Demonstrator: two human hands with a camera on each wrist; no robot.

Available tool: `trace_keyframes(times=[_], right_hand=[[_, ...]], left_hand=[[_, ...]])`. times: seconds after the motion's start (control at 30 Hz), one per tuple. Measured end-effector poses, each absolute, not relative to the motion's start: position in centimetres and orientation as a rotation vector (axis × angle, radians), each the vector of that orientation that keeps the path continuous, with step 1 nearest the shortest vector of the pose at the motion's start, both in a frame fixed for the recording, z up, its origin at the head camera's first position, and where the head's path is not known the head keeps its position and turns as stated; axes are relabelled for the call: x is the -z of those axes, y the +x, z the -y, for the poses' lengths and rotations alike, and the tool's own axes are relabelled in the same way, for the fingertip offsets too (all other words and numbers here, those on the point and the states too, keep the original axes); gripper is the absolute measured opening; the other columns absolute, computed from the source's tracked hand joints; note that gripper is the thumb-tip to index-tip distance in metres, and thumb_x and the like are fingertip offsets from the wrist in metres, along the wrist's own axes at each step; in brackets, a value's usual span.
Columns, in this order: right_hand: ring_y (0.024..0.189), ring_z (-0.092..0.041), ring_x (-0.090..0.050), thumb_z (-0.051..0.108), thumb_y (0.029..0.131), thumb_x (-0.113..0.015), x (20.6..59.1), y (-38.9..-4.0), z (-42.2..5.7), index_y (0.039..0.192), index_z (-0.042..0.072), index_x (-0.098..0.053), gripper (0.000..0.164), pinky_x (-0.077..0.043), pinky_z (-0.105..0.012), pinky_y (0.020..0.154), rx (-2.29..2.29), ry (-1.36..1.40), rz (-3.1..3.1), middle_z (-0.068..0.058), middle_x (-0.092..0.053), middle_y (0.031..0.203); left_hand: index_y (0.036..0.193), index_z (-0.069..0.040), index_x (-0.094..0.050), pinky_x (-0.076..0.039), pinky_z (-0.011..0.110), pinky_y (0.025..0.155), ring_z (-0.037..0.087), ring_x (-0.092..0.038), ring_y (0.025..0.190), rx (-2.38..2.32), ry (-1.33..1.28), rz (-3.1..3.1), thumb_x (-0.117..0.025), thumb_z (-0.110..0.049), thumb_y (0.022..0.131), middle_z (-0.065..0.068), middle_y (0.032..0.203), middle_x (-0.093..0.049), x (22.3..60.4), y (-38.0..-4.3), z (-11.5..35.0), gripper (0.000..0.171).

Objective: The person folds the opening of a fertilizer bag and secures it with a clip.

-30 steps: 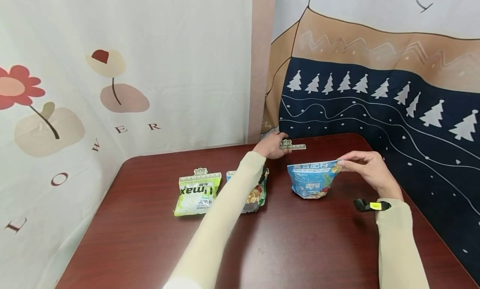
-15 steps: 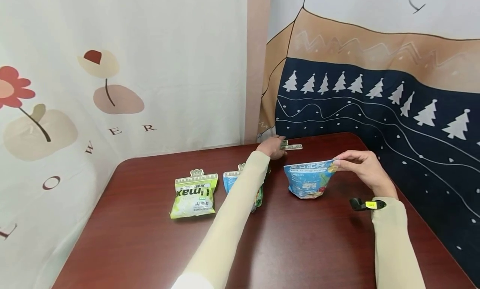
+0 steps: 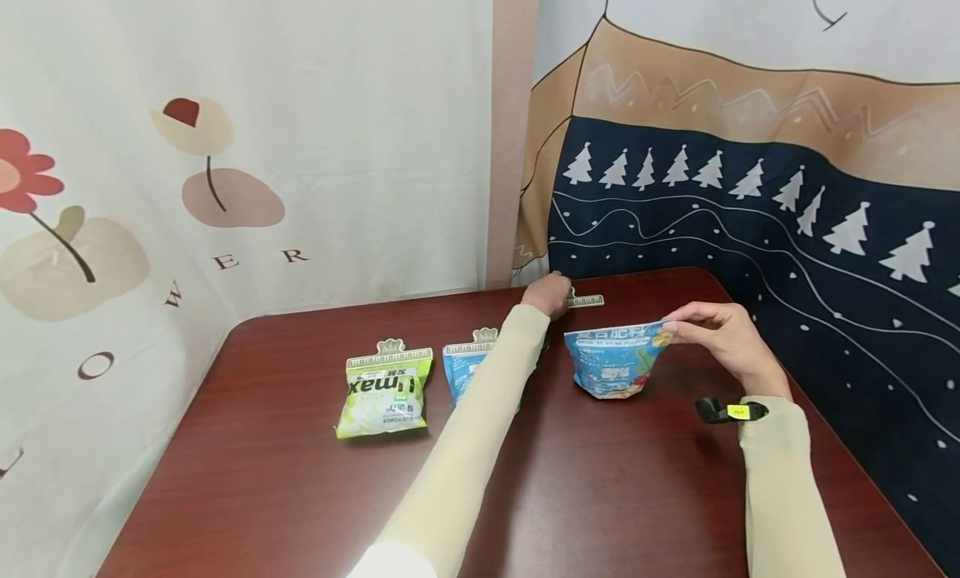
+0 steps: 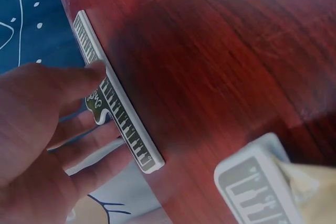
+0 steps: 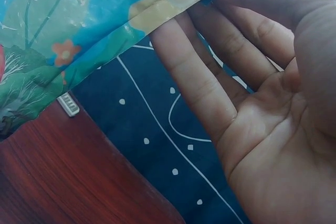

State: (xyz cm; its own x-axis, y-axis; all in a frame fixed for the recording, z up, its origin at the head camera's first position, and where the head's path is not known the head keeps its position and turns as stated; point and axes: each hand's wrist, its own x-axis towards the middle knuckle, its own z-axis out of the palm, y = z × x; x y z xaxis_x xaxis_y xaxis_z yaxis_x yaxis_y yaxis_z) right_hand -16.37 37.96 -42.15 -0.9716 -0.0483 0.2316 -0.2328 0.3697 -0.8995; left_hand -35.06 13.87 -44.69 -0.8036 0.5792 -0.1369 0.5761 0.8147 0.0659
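At the far edge of the table my left hand (image 3: 547,295) pinches a long bag clip (image 3: 588,301) printed with piano keys. The left wrist view shows the thumb over the clip's (image 4: 131,129) front, with the other fingers behind it. My right hand (image 3: 723,336) pinches the top right corner of a blue food-style pouch (image 3: 613,366) between thumb and fingers. This pouch stands with its top edge stretched level and bears no clip. In the right wrist view, the pouch's printed corner (image 5: 152,9) sits between thumb and index finger.
To the left lies a green bag (image 3: 386,399) with a clip (image 3: 390,353) along its top. Beside it, a second blue bag (image 3: 461,370) also wears a clip (image 3: 472,345); my left sleeve (image 3: 465,445) partly covers it. Curtains (image 3: 360,186) stand behind the brown table (image 3: 600,495).
My left hand has closed from spread fingers onto the clip at the far edge. The right hand keeps its hold on the blue pouch. The head view has shifted slightly.
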Motion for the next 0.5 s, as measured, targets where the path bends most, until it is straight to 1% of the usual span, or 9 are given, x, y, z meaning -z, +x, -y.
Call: trace_keyframes(times=[0.1,0.17,0.37,0.43,0.5], right_hand=[[0.075,-0.011,-0.073,0.008,0.095,-0.074,42.17,-16.43,-38.00,0.108,-0.005,-0.074,0.018,-0.059,-0.020,0.074,-1.672,0.279,2.448,0.008,-0.077,0.088],[0.075,-0.011,-0.073,0.007,0.095,-0.073,42.17,-16.43,-38.03,0.107,-0.005,-0.074,0.018,-0.059,-0.020,0.074,-1.675,0.295,2.445,0.008,-0.077,0.088],[0.075,-0.012,-0.072,0.007,0.095,-0.072,42.18,-16.42,-38.08,0.107,-0.006,-0.074,0.018,-0.060,-0.020,0.075,-1.676,0.310,2.443,0.008,-0.077,0.088],[0.075,-0.015,-0.072,0.007,0.095,-0.072,42.15,-16.42,-38.09,0.108,-0.006,-0.074,0.018,-0.060,-0.020,0.075,-1.677,0.314,2.441,0.008,-0.077,0.088],[0.076,-0.016,-0.072,0.007,0.095,-0.072,42.13,-16.40,-38.12,0.108,-0.006,-0.073,0.018,-0.060,-0.020,0.075,-1.676,0.314,2.440,0.008,-0.077,0.088]], left_hand=[[0.121,-0.011,-0.072,-0.057,0.032,0.091,0.017,-0.062,0.104,-0.046,0.886,-2.864,-0.060,-0.008,0.101,0.008,0.128,-0.066,44.82,-35.07,-14.06,0.024],[0.120,-0.011,-0.073,-0.057,0.032,0.091,0.017,-0.062,0.103,-0.058,0.879,-2.877,-0.061,-0.006,0.099,0.008,0.126,-0.067,44.92,-35.06,-14.15,0.024],[0.130,-0.009,-0.066,-0.057,0.031,0.093,0.018,-0.063,0.105,-0.098,0.861,-2.904,-0.061,-0.007,0.101,0.011,0.128,-0.065,45.04,-35.22,-14.34,0.030],[0.130,-0.009,-0.065,-0.058,0.030,0.091,0.017,-0.064,0.101,-0.132,0.861,-2.908,-0.059,-0.007,0.102,0.011,0.124,-0.067,45.06,-35.32,-14.28,0.029],[0.127,-0.010,-0.066,-0.058,0.029,0.084,0.016,-0.065,0.094,-0.178,0.868,-2.906,-0.057,-0.006,0.102,0.009,0.117,-0.070,45.09,-35.41,-14.18,0.026]])
